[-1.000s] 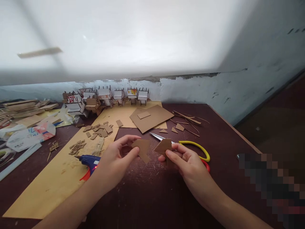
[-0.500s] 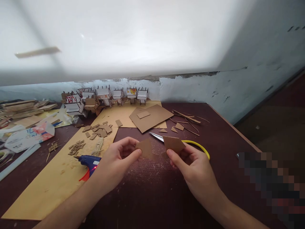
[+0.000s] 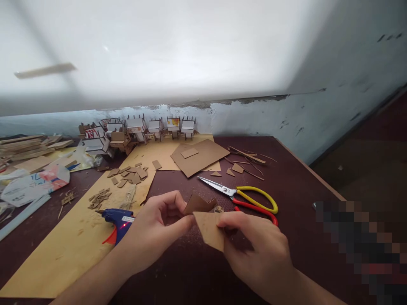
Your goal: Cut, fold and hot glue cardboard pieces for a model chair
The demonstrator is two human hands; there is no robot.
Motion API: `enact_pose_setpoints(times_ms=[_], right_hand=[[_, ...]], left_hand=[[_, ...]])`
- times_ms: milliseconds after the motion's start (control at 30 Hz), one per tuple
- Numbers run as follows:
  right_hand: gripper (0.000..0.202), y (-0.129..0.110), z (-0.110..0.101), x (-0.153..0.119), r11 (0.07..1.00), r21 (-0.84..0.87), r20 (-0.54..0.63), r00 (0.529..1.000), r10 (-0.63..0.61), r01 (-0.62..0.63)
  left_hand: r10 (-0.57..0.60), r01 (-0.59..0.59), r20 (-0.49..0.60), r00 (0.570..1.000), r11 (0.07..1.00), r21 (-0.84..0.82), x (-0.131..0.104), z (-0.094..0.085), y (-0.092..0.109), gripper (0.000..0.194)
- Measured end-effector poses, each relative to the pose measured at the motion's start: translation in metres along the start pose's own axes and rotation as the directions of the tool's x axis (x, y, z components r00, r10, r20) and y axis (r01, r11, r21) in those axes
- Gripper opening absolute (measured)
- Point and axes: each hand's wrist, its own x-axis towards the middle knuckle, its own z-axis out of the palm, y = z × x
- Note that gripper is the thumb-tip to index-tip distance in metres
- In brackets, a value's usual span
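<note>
Presently, two bare hands face each other low over the table (image 3: 305,254), each pinching one piece of cardboard. The left grip (image 3: 159,233) has thumb and forefinger pressed on a dark brown piece (image 3: 199,204), its long axis running roughly left to right, away from the fingertips towards the right hand. The right grip (image 3: 262,248) pinches a pale tan piece (image 3: 210,231) by its right side; this one is angled, its long axis sloping from upper left to lower right, with a sharp corner aimed at the left thumb. The pale piece overlaps the dark one in view; whether they touch, I cannot tell.

Just beyond the right grip lies one pair of scissors (image 3: 234,195), tips pointing away and leftward. Left of the left grip sits one glue gun (image 3: 119,218), nozzle to the left. Farther ahead, between the grips, are one large cardboard sheet (image 3: 210,154) with one small rectangle (image 3: 190,153) on it, and three offcuts (image 3: 237,168) nearby. Well beyond the left grip stand roughly eight miniature chairs (image 3: 187,127), some overlapping.
</note>
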Motion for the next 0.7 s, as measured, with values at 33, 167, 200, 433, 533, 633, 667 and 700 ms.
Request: enact_pose_setpoints(times_ms=[33,167,200,433,533,633,667,700], right_hand=[[0.023,-0.001,0.001,-0.001,1.0,0.0,0.022,1.0,-0.007,0.007],[0.022,-0.002,0.003,-0.002,0.995,0.052,0.168,0.983,0.078,-0.088],[0.023,-0.002,0.003,-0.002,0.992,0.07,0.194,0.977,0.092,-0.107],[0.029,-0.004,-0.003,0.007,0.892,0.315,0.353,0.912,0.207,-0.324],[0.024,-0.006,-0.002,0.006,0.782,0.391,0.428,0.848,0.312,-0.485],[0.035,-0.005,0.002,0.005,0.675,0.465,0.432,0.812,0.392,-0.573],[0.042,-0.004,0.003,0.004,0.637,0.49,0.435,0.8,0.413,-0.595],[0.045,-0.003,0.005,0.004,0.598,0.513,0.44,0.787,0.432,-0.616]], left_hand=[[0.007,-0.007,0.01,1.0,1.0,-0.011,0.0,0.0,0.0,0.026],[0.03,-0.028,0.033,0.999,0.998,-0.057,0.001,0.0,0.002,0.023],[0.035,-0.031,0.045,0.998,0.997,-0.076,0.001,0.0,0.003,0.019],[0.051,-0.044,0.121,0.991,0.997,-0.059,0.0,0.003,0.011,0.008],[0.04,-0.034,0.122,0.992,0.998,-0.05,0.001,0.004,0.012,0.009],[0.029,-0.024,0.119,0.992,0.999,-0.044,0.0,0.004,0.011,0.012],[0.024,-0.018,0.124,0.992,0.999,-0.048,0.0,0.004,0.011,0.013],[0.014,-0.006,0.135,0.991,0.998,-0.061,-0.001,0.004,0.011,0.015]])
